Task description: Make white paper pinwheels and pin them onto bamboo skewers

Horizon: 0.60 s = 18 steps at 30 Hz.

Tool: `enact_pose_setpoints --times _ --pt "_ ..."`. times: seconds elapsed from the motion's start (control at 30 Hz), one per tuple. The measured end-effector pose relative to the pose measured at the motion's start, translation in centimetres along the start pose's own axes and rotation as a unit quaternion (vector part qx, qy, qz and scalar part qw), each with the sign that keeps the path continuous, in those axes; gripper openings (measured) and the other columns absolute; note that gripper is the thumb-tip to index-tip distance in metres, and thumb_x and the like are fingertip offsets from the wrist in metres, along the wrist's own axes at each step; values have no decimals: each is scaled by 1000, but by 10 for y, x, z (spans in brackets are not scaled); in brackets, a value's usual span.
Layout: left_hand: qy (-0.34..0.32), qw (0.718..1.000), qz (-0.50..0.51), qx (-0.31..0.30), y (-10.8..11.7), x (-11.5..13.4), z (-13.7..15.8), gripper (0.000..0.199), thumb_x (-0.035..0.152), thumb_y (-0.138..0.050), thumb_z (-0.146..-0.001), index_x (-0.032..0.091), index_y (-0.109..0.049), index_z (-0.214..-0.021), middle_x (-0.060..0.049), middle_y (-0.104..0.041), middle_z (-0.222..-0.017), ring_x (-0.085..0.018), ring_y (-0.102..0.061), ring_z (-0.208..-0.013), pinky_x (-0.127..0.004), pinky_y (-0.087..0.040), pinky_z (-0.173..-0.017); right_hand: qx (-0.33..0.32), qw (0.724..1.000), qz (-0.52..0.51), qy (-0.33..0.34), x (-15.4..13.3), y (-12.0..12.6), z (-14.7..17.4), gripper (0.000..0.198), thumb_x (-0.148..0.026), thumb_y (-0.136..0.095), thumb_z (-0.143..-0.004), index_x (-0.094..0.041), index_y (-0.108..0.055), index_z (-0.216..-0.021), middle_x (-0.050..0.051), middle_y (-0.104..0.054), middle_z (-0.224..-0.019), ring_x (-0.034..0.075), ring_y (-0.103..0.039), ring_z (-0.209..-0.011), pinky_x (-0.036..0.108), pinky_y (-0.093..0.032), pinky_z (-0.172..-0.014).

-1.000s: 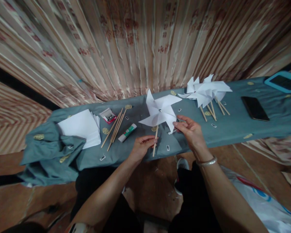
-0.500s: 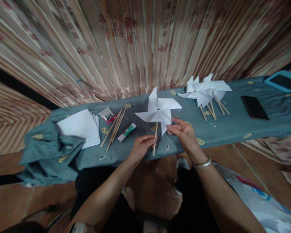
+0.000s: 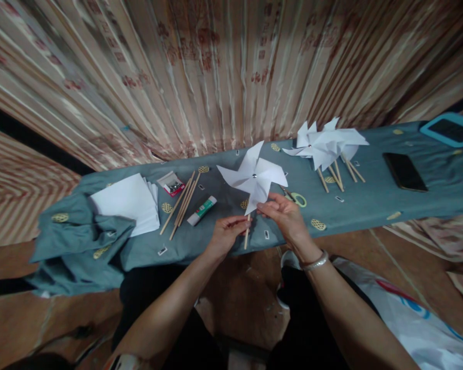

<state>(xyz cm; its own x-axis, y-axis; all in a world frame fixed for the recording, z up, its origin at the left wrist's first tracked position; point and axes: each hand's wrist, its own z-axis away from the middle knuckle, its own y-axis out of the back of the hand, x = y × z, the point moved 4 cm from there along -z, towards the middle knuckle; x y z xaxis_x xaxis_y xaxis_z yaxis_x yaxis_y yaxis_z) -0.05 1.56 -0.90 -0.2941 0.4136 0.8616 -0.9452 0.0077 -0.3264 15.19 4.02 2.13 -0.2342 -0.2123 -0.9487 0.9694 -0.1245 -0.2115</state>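
A white paper pinwheel [image 3: 250, 177] stands upright in front of me, a round metal pin at its centre. My left hand [image 3: 227, 234] is closed around its wooden stick, pinching it low down between thumb and fingers. At the lowest blade, just right of the stick, my right hand [image 3: 287, 218] has thumb and fingers closed on the paper. Scissors [image 3: 299, 199] with light green handles lie behind my right hand, partly hidden by it. A green and white glue stick [image 3: 202, 210] rests left of my left hand.
Several wooden sticks [image 3: 183, 203], a small red and white box of pins [image 3: 172, 184] and a stack of white paper [image 3: 127, 201] lie leftward on the grey-green cloth [image 3: 231, 205]. To the right are several finished pinwheels [image 3: 332, 144], a black phone [image 3: 405, 171] and a blue-framed device [image 3: 451, 128].
The pinwheel's head has turned clockwise on its stick. My right hand has shifted left with the blade, and the scissors' handles now show more.
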Motion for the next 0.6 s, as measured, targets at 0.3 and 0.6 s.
enact_pose_setpoints --times 0.3,0.6 --pt "-5 1000 -6 2 2 0 -1 33 36 -88 -49 17 -79 -74 -3 -72 -69 -10 -58 -60 -24 -47 -63 18 993 109 47 -1 2 4 47 -57 -81 -56 -19 -64 -78 -1 -68 -56 12 -56 -48 25 -44 -50" --pt "14 1000 -4 -7 6 1 0 32 35 -87 -50 17 -78 -76 -4 -74 -73 -11 -59 -61 -25 -48 -65 199 952 100 210 -38 69 -9 31 -41 -81 -63 -20 -69 -83 -1 -69 -64 12 -62 -61 24 -48 -60"
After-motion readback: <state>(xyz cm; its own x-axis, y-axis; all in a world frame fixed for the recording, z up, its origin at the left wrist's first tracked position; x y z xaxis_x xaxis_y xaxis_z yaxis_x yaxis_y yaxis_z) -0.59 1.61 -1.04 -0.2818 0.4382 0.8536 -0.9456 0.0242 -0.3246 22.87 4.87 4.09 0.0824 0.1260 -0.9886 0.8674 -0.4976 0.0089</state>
